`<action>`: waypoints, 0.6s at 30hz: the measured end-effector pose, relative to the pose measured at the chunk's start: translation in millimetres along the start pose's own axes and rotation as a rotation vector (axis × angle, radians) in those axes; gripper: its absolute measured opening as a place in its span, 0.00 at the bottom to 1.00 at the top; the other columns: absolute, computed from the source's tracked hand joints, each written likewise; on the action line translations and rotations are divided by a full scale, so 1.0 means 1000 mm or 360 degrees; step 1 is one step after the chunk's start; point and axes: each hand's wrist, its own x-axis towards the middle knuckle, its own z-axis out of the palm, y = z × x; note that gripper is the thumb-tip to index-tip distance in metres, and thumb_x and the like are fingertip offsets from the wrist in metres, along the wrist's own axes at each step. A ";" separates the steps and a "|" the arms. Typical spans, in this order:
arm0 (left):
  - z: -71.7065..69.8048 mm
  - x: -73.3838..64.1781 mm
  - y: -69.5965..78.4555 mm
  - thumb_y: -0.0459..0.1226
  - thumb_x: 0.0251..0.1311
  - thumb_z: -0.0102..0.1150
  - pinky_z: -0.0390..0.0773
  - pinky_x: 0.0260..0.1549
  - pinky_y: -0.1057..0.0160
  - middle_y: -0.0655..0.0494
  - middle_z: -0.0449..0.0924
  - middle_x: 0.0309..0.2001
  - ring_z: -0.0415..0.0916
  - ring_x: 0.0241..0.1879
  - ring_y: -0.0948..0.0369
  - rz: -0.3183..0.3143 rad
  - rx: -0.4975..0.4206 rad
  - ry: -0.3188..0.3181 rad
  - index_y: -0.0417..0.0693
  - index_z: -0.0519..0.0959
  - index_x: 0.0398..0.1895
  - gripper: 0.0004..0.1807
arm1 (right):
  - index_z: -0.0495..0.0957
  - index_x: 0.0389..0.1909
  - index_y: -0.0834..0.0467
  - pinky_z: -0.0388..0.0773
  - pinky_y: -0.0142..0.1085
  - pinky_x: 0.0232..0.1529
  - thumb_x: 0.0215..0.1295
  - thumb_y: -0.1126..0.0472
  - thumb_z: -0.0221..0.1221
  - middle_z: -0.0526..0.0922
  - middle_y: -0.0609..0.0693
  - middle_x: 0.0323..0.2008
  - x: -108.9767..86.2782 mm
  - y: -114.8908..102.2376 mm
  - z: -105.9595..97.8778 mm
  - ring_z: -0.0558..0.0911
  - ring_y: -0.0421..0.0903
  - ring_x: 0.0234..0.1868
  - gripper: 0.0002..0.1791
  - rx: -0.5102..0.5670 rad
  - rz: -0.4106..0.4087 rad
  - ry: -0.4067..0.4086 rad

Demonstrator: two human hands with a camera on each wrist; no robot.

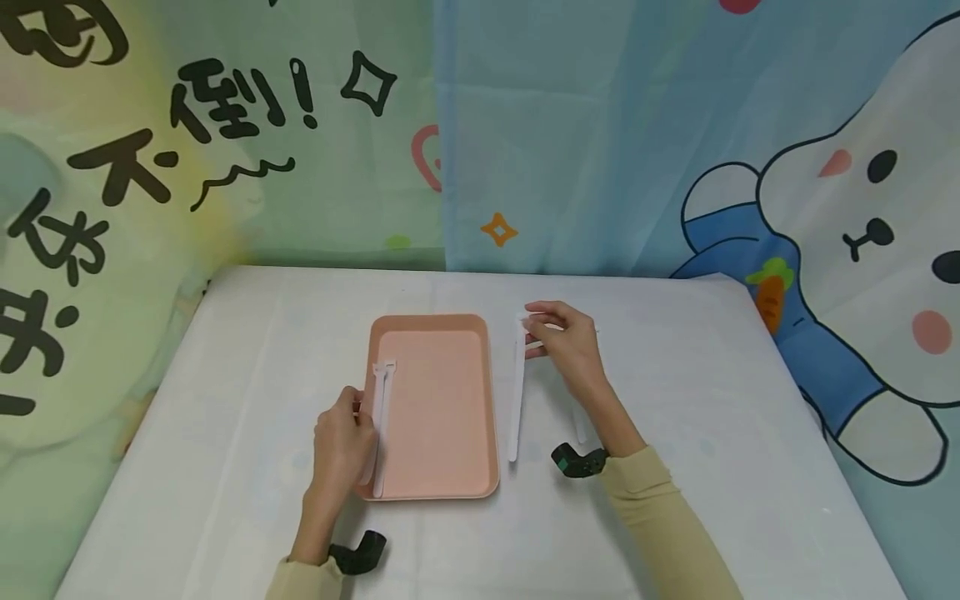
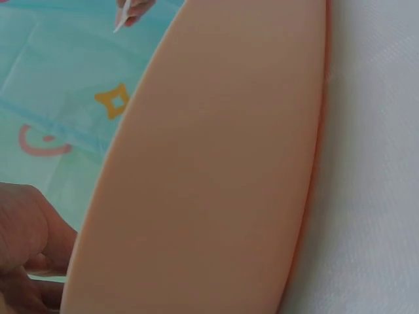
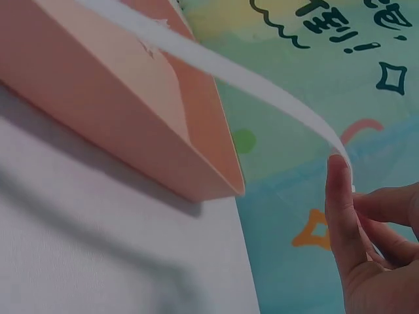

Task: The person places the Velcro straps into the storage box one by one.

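Note:
A pink rectangular tray (image 1: 442, 417) lies on the table, with a pair of slim white strips (image 1: 386, 417) near its left wall. At the left rim is my left hand (image 1: 341, 442), its fingers bent over the edge; it partly covers one strip. The left wrist view shows the tray's outer wall (image 2: 196, 157) close up, with part of that hand beyond the rim. Right of the tray, my right hand (image 1: 562, 337) pinches the top end of a long flat white strip (image 1: 517, 392). In the right wrist view that strip (image 3: 262, 91) looks bowed between thumb and fingertips.
Another white strip (image 1: 579, 423) lies on the white-covered table (image 1: 675, 517), partly behind the right forearm. Each wrist wears a black camera (image 1: 360, 553). A printed cloth backdrop (image 1: 562, 133) hangs behind the table's far edge.

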 end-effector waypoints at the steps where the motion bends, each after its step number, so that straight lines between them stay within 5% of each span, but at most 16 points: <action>1: 0.000 0.000 0.000 0.23 0.63 0.51 0.83 0.31 0.48 0.33 0.86 0.37 0.86 0.33 0.45 0.0000 0.0001 -0.0001 0.29 0.78 0.48 0.12 | 0.78 0.61 0.64 0.87 0.39 0.37 0.71 0.61 0.63 0.83 0.61 0.51 -0.001 -0.001 0.002 0.85 0.52 0.39 0.20 0.0017 -0.0005 -0.0013; 18: -0.002 0.001 0.003 0.25 0.65 0.51 0.84 0.35 0.46 0.31 0.85 0.43 0.86 0.38 0.43 -0.0060 0.0001 -0.0050 0.27 0.77 0.54 0.16 | 0.81 0.55 0.64 0.87 0.43 0.33 0.69 0.66 0.62 0.83 0.57 0.42 -0.001 0.000 0.055 0.87 0.47 0.28 0.15 0.0179 0.0063 -0.0176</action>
